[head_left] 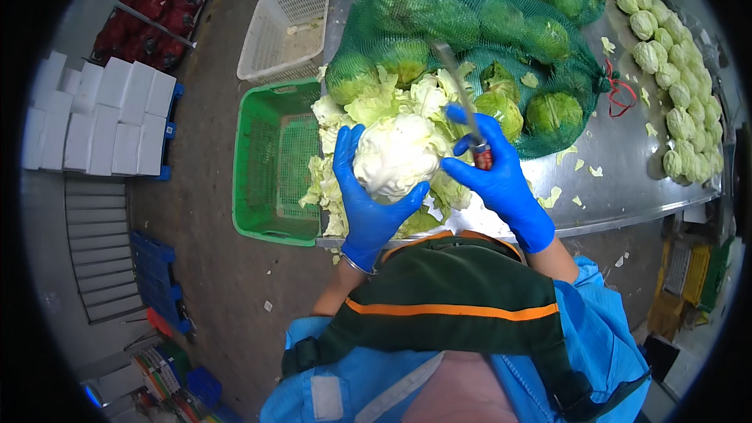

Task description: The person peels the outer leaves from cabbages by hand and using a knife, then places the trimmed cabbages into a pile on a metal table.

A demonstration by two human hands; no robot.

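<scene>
My left hand (362, 200), in a blue glove, cups a pale trimmed cabbage head (395, 155) from the left and below. My right hand (489, 168), also blue-gloved, steadies the cabbage's right side while gripping a knife (458, 90) whose long blade points up and away over the pile. Both hands are over the near edge of a steel table (619, 157). Loose cut cabbage leaves (337, 164) are heaped around and under the cabbage.
Green net sacks of cabbages (470, 23) lie just behind the hands. A row of trimmed cabbages (674, 70) lines the table's right side. A green crate (274, 160) and a white basket (288, 27) stand on the floor to the left. White boxes (98, 117) are stacked far left.
</scene>
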